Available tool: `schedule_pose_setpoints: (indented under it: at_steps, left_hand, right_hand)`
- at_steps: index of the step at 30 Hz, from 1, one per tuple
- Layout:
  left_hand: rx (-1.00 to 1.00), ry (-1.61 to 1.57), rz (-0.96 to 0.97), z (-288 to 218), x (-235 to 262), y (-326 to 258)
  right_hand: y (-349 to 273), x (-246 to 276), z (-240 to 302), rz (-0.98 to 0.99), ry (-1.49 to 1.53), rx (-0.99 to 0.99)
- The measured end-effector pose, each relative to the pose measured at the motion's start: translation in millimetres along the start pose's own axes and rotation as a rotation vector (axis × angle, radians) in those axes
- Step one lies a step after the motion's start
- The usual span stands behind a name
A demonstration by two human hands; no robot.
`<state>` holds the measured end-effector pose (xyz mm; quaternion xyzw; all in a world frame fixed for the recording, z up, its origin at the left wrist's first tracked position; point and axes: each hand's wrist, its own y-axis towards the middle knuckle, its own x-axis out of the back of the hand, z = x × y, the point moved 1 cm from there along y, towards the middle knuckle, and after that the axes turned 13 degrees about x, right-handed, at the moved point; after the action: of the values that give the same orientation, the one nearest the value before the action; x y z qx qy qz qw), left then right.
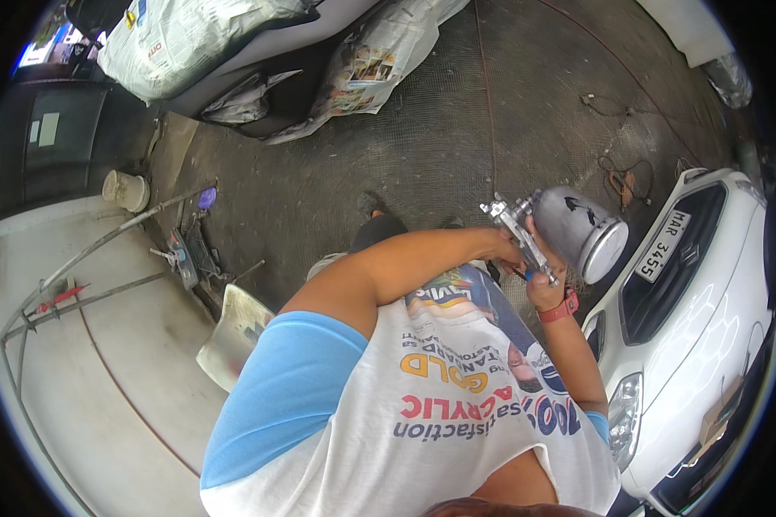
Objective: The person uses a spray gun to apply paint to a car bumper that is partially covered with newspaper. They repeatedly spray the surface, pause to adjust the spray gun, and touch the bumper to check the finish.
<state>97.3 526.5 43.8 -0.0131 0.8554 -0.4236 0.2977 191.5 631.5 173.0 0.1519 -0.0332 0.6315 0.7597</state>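
Note:
A metal spray gun (526, 241) with a round silver cup (578, 226) is held in front of my body, right of the middle. My right hand (545, 289), with a pink watch at the wrist, is closed around the gun near its handle, and a finger reaches up beside the cup. My left hand (507, 250) comes across from the left and is closed against the handle's other side; its fingertips are partly hidden. A small blue piece (526, 276) shows between the hands at the handle's lower end. The cup tilts to the right.
A white car (690, 319) stands close on my right. Ahead, a vehicle draped with newspaper and plastic sheets (371, 73) fills the upper left. Thin hoses (485, 95) cross the dark floor. On the left are a metal frame (103, 250), a bucket (126, 190) and a pale curved panel (233, 332).

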Motion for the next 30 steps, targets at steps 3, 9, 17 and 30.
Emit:
schedule_pose_setpoints:
  at_steps: [3, 9, 17, 30]
  left_hand:
    - [0.112, 0.194, -0.039, -5, 23, -4]
    - [0.223, 0.861, -0.491, 64, 115, -84]
    - [0.455, 0.698, -0.817, 244, 178, -267]
    - [0.292, 0.267, -0.790, 287, 323, -358]
  right_hand:
    - [43, -10, 17, 0.035, 0.044, 0.012]
    - [119, -42, -1, -0.107, 0.278, -0.078]
    - [185, -135, 4, 0.010, 0.293, -0.308]
    - [290, -329, 10, -0.008, 0.179, -0.504]
